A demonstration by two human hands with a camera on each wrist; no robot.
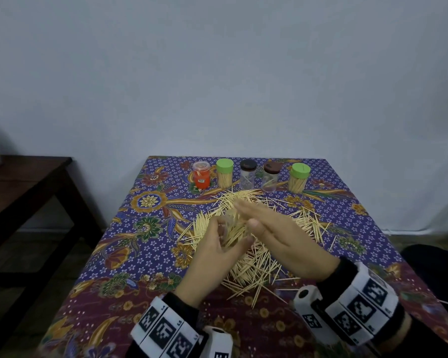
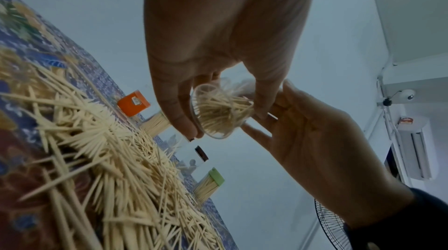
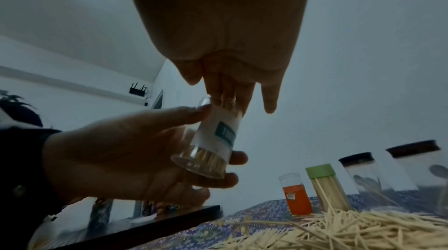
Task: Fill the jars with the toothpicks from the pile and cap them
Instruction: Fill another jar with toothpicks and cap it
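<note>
Head view: our left hand wraps a clear jar held tilted above the toothpick pile, at table centre. Our right hand lies flat, fingers straight, across the jar mouth at about 2 o'clock from the left hand, pressing on the sticks. At 12 o'clock on the patterned tablecloth stands a row: an orange jar, two green-capped jars packed with toothpicks, two dark-capped jars nearly empty.

Left wrist view: the clear jar sits between thumb and fingers of the left hand, partly full of pale sticks lying crosswise. The right hand comes in from 4 o'clock, straight fingertips at the jar mouth. Pile lies at 8 o'clock.

Right wrist view: the left hand grips the jar round its body and base; the jar carries a white label with a teal patch. The right hand fingers go straight down onto the stick ends at the mouth, not curled.

We judge the jar light, rigid, smooth-walled and a bit slippery, so hold it round the mid-body. Toothpicks are light, stiff, pointed and snap easily; we'd gather them as an aligned bundle, not singly.
</note>
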